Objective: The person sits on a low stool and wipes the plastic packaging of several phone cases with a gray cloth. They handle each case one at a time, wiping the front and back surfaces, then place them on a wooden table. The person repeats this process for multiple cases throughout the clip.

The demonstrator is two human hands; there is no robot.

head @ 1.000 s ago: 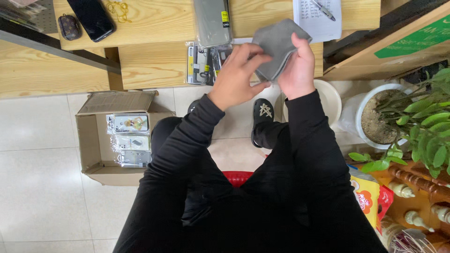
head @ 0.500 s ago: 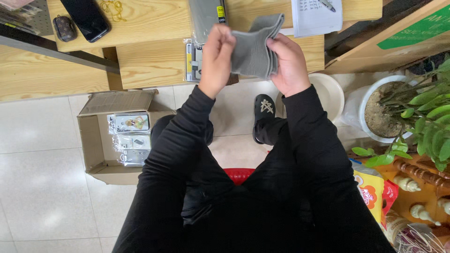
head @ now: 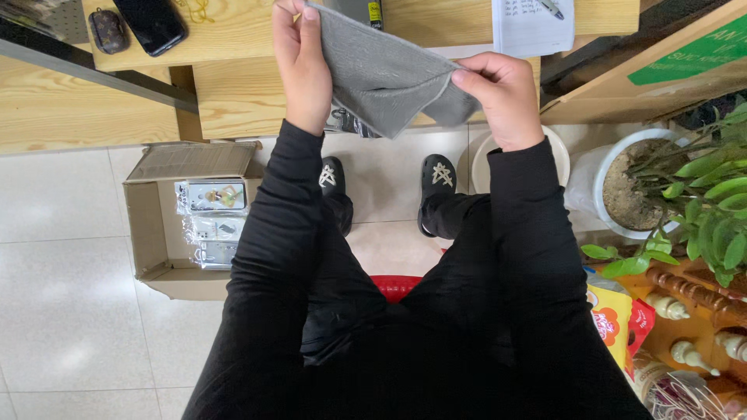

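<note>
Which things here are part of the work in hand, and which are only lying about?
In hand:
left hand
right hand
grey cloth, stretched between both hands

Lying about:
black phone on the wooden desk
cardboard box of packets
potted plant
notepad

Pale glossy floor tiles (head: 70, 311) catch soft daylight. A light wooden tabletop (head: 233, 31) runs along the top, a dark metal bar (head: 93, 66) crossing below it. An open cardboard box (head: 152, 233) sits on the floor; a potted plant (head: 669, 187) stands at right.
</note>
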